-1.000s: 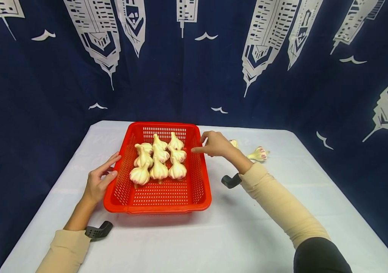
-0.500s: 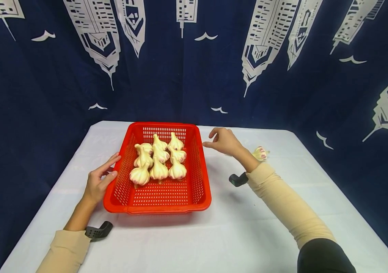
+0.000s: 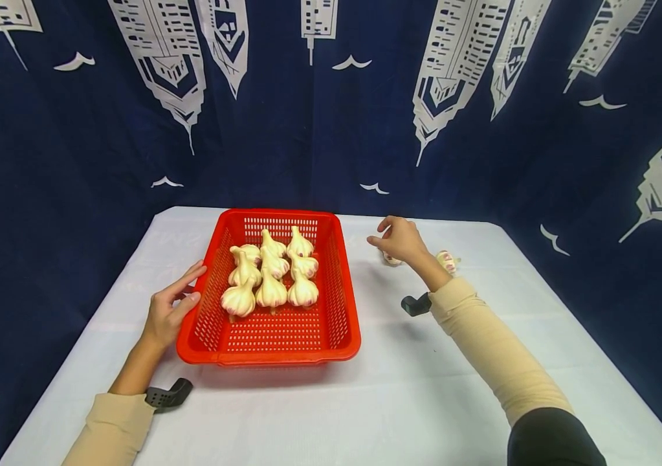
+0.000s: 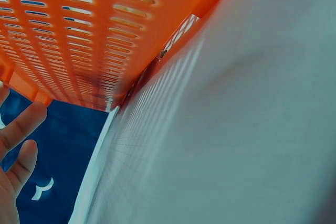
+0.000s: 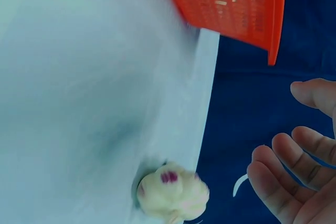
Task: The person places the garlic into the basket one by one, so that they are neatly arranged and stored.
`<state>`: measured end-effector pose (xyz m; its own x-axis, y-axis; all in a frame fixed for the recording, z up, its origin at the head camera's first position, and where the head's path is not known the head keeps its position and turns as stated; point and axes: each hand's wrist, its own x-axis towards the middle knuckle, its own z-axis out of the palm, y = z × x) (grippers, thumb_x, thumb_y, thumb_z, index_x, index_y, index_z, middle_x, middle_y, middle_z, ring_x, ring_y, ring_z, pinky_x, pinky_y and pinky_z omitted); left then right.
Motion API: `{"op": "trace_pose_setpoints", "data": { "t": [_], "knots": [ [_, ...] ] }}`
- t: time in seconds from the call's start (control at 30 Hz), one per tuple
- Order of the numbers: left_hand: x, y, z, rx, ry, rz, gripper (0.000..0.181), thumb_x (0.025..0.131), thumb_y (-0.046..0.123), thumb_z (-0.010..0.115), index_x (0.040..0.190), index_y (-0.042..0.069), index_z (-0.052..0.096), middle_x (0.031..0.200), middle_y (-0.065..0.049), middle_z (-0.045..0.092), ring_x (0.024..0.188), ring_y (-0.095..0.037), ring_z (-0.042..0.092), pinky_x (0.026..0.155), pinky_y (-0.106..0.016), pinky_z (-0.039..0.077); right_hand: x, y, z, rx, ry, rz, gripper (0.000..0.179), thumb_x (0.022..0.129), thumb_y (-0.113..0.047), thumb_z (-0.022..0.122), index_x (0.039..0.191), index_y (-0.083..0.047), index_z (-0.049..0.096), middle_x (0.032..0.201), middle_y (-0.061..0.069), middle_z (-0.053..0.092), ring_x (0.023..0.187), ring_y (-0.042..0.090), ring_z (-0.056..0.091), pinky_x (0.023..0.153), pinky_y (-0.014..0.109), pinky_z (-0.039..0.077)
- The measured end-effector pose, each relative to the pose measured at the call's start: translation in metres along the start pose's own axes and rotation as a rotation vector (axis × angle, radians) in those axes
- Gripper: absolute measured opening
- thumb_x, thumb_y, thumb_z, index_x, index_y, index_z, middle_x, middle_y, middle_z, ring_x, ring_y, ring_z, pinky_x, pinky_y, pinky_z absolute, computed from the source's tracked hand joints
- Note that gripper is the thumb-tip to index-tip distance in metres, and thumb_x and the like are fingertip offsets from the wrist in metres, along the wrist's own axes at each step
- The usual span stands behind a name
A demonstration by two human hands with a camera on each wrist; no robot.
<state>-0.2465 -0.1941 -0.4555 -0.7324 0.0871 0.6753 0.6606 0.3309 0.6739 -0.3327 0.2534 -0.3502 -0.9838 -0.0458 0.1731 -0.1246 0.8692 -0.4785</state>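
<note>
A red plastic basket (image 3: 284, 340) holds several garlic bulbs (image 3: 271, 292) set close together in rows. My left hand (image 3: 165, 310) touches its left rim with extended fingers; in the left wrist view the fingers (image 4: 23, 127) reach up toward the basket's edge (image 4: 173, 3). To the right of the basket, my right hand (image 3: 402, 239) hovers over the table, holding nothing, thumb and fingers apart. Partly hidden beneath it lies a garlic bulb (image 3: 391, 259), while another bulb (image 3: 447, 261) lies beside the wrist. The right wrist view shows one garlic bulb (image 5: 173, 192) below the spread fingers (image 5: 289, 153).
A white-covered table (image 3: 319, 421) carries everything. Behind it hangs a dark blue cloth (image 3: 307, 162) with white building and bird prints. Both wrists wear black straps with devices.
My right hand has withdrawn from above the basket's right rim and moved rightward toward the loose garlic bulbs. The left hand and the basket have stayed in place.
</note>
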Motion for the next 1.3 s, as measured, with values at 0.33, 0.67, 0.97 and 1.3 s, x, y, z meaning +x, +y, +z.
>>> {"op": "trace_pose_setpoints", "data": {
  "t": [0.33, 0.67, 0.97, 1.3],
  "knots": [
    [0.0, 0.0, -0.001, -0.014, 0.001, 0.002, 0.045, 0.085, -0.004, 0.055, 0.13, -0.003, 0.062, 0.138, -0.021, 0.055, 0.083, 0.003, 0.06, 0.07, -0.015, 0.044, 0.006, 0.018, -0.002, -0.024, 0.031, 0.083, 0.039, 0.089, -0.029, 0.069, 0.112, 0.002, 0.062, 0.094, 0.017, 0.066, 0.081, 0.028, 0.06, 0.069, 0.037, 0.051],
    [0.0, 0.0, -0.001, -0.018, 0.0, 0.001, 0.044, 0.086, -0.003, 0.055, 0.13, -0.005, 0.062, 0.137, -0.023, 0.055, 0.084, 0.004, 0.06, 0.071, -0.015, 0.044, 0.009, 0.038, -0.001, -0.029, 0.043, 0.133, 0.043, 0.089, -0.028, 0.068, 0.115, 0.005, 0.06, 0.103, 0.021, 0.064, 0.09, 0.033, 0.06, 0.077, 0.043, 0.05],
    [0.001, 0.001, -0.001, -0.017, -0.004, -0.005, 0.044, 0.086, -0.003, 0.054, 0.13, -0.004, 0.062, 0.137, -0.024, 0.055, 0.085, 0.005, 0.06, 0.071, -0.015, 0.043, 0.017, 0.051, 0.006, -0.058, 0.023, 0.15, 0.052, 0.088, -0.029, 0.068, 0.124, 0.007, 0.055, 0.117, 0.027, 0.056, 0.104, 0.039, 0.055, 0.092, 0.051, 0.045],
    [0.001, 0.001, -0.002, -0.014, -0.006, -0.002, 0.045, 0.086, -0.003, 0.054, 0.13, -0.003, 0.062, 0.138, -0.022, 0.055, 0.086, 0.005, 0.059, 0.071, -0.015, 0.043, 0.018, 0.056, 0.019, -0.118, -0.016, 0.251, 0.068, 0.086, -0.037, 0.069, 0.137, 0.001, 0.045, 0.13, 0.03, 0.043, 0.12, 0.046, 0.046, 0.101, 0.057, 0.039]
  ]
}}
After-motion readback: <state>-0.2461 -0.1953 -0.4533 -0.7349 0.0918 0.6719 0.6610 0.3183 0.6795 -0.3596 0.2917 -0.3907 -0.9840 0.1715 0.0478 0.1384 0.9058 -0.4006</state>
